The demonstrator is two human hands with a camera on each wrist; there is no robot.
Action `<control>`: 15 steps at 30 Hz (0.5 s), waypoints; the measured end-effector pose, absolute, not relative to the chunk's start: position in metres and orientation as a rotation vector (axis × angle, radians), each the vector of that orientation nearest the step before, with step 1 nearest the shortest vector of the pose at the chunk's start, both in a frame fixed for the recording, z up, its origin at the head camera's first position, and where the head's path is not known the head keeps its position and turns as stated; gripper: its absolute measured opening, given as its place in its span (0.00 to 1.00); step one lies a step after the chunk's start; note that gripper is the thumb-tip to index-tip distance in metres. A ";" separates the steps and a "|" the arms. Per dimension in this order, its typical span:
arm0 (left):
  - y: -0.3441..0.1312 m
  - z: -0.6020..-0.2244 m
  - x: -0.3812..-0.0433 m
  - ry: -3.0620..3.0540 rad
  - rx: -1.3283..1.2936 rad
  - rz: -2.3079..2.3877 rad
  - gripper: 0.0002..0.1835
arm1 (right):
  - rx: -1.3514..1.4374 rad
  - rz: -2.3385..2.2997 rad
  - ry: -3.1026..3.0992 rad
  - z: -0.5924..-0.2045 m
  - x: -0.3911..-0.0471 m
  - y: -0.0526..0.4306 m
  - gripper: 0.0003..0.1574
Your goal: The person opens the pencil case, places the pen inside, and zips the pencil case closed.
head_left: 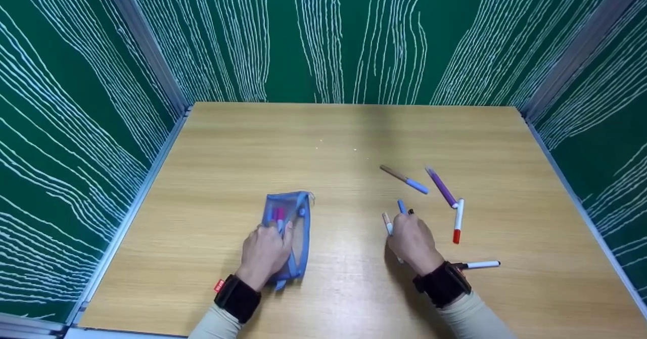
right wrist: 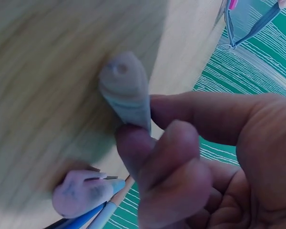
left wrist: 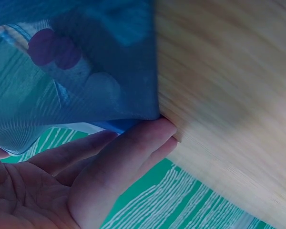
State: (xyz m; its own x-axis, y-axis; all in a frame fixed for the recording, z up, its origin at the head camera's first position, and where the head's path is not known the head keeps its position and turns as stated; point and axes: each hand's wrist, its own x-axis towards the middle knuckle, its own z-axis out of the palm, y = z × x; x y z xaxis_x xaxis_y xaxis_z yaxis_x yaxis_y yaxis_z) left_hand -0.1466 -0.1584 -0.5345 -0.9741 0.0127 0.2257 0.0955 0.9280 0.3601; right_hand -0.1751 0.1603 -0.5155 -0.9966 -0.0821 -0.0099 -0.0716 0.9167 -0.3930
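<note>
My left hand (head_left: 265, 253) grips a blue mesh zip pouch (head_left: 306, 243) lying on the table. In the left wrist view, its fingers (left wrist: 128, 162) press against the edge of the pouch. Purple-capped markers (head_left: 279, 214) show through the mesh. To the right, my right hand (head_left: 414, 240) pinches a white marker (head_left: 387, 223) between thumb and fingers; its pale end (right wrist: 126, 86) shows blurred in the right wrist view. Just beyond those fingers lies a blue-tipped marker (head_left: 401, 206), partly hidden by the hand.
Around the right hand lie a brown-and-blue marker (head_left: 404, 179), a purple marker (head_left: 441, 187), a white marker with a red cap (head_left: 458, 221) and a white-and-black marker (head_left: 480, 264). Green walls (head_left: 354, 41) with white lines enclose the wooden table (head_left: 283, 142) at the back and sides.
</note>
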 end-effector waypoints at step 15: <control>-0.158 -0.534 -0.148 -2.911 -0.061 -0.547 0.27 | -0.177 -0.939 3.031 -0.511 -0.175 0.136 0.14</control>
State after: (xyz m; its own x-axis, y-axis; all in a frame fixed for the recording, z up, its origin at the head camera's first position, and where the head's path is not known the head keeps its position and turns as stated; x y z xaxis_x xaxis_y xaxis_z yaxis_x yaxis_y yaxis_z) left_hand -0.1476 -0.1585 -0.5341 -0.9832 0.0070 0.1825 0.0728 0.9315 0.3564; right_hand -0.1753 0.1358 -0.5112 -0.9931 -0.0951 0.0681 -0.1169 0.8192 -0.5615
